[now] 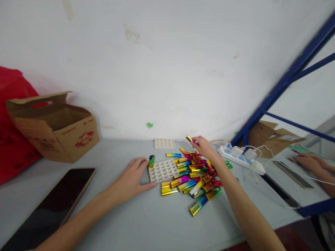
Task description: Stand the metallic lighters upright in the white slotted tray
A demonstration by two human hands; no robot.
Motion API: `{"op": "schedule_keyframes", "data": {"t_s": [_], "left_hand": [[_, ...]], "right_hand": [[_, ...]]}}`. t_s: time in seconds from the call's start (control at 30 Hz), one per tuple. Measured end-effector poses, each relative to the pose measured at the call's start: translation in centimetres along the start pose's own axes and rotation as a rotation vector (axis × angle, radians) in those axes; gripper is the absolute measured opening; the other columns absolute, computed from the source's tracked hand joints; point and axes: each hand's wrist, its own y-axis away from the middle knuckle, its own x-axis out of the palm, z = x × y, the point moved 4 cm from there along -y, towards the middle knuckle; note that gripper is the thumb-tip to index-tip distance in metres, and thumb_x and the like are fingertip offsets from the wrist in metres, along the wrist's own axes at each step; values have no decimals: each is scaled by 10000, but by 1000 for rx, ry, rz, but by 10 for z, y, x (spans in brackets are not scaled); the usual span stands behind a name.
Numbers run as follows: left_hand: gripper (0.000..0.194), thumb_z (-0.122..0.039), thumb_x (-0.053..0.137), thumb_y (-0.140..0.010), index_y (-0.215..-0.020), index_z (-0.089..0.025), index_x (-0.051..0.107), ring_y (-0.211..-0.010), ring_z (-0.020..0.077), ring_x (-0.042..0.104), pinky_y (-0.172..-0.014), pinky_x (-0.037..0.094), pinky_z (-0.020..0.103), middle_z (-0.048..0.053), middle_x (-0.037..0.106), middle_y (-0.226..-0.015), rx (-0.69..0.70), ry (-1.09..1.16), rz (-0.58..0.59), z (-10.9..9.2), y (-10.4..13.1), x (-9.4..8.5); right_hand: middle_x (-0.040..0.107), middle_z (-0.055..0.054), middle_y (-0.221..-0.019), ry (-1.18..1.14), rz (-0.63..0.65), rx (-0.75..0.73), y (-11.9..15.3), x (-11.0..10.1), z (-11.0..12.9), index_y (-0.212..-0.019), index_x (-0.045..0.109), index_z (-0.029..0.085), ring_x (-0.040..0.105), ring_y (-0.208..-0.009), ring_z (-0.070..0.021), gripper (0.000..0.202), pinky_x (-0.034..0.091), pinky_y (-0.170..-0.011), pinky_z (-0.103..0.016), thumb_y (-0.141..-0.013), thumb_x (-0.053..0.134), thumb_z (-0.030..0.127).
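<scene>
My left hand (pixel 133 177) lies at the left end of a white tray with rows of round holes (pixel 164 171), fingers and thumb apart around its near-left corner. One green and yellow lighter with a dark top (pixel 151 161) stands upright in the tray's far-left corner, close to my fingertips. Above the far side of a heap of shiny multicoloured lighters (pixel 193 170), my right hand (pixel 202 144) pinches a gold-coloured lighter (pixel 188 138) by one end. Its other end points left, toward the wall.
A second holed tray (pixel 164 143) lies by the wall. On the left are a dark-screened phone (pixel 52 209) and an open cardboard box (pixel 57 129). A power strip with cables (pixel 240 158) and a blue frame (pixel 288 78) stand right. Another person's hand (pixel 309 162) rests beyond.
</scene>
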Motion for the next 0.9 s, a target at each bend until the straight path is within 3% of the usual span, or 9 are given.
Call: {"op": "schedule_keyframes", "data": {"t_s": [0.1,0.23,0.3,0.4,0.53,0.6,0.67,0.8,0.9], "left_hand": [[709,-804,891,-1073,-1506,-248,815,-1542,472,810,-1399,654,609,198,821,-1631,2,-20,3,-3,1,-1],[721,-799,905,-1072,-1515,-239,809,-1549,468,807,-1403,650,605,204,811,-1641,-7,-21,25,-5,2,-2],[748,-800,917,-1067,-1540,-233,801,-1564,470,800,-1405,650,611,209,807,-1650,-12,-20,36,-5,3,-4],[767,-785,931,-1066,-1576,-229,795,-1590,478,783,-1420,642,626,217,800,-1668,-16,-20,43,-6,3,-7],[759,-809,937,-1059,-1571,-262,814,-1599,492,778,-1417,649,638,202,806,-1669,-11,-10,47,-3,5,-9],[762,-828,932,-1057,-1567,-273,818,-1588,491,784,-1409,655,646,195,807,-1668,-6,-6,40,0,5,-9],[764,-836,923,-1059,-1568,-275,818,-1574,482,791,-1403,660,648,190,805,-1668,4,-9,26,3,5,-9],[788,-856,896,-1067,-1592,-275,806,-1583,476,784,-1410,654,644,187,804,-1676,18,-31,23,8,5,-8],[814,-882,889,-1058,-1599,-279,808,-1578,487,785,-1402,656,657,191,807,-1679,6,-45,25,11,3,-7]], "right_hand": [[863,-46,-938,-298,-21,-57,17,2,20,-1452,910,196,771,-821,-244,452,590,-823,-340,-1279,624,500],[722,30,-810,-791,-36,-62,29,15,57,-1453,888,219,582,-712,-198,676,472,-698,-329,-1113,823,799],[671,47,-811,-987,-45,-4,30,24,73,-1315,881,230,518,-697,-171,714,436,-673,-318,-972,975,850],[616,45,-809,-1211,-32,73,34,37,92,-951,775,241,510,-732,-156,774,446,-690,-309,-788,1083,933],[601,56,-804,-1453,127,121,50,52,114,-951,670,278,580,-748,-176,805,528,-720,-317,-842,1028,991],[621,64,-808,-1546,264,92,58,57,127,-1054,663,303,609,-723,-191,785,564,-703,-335,-887,993,996],[586,87,-783,-1591,316,54,62,59,137,-1139,665,315,553,-667,-179,789,541,-662,-327,-899,977,999],[414,111,-738,-1490,190,41,61,58,142,-1006,647,296,344,-632,-134,804,332,-594,-281,-915,928,1043],[348,82,-679,-1369,149,89,60,63,140,-797,557,301,295,-615,-142,920,236,-575,-311,-932,714,1197]]}}
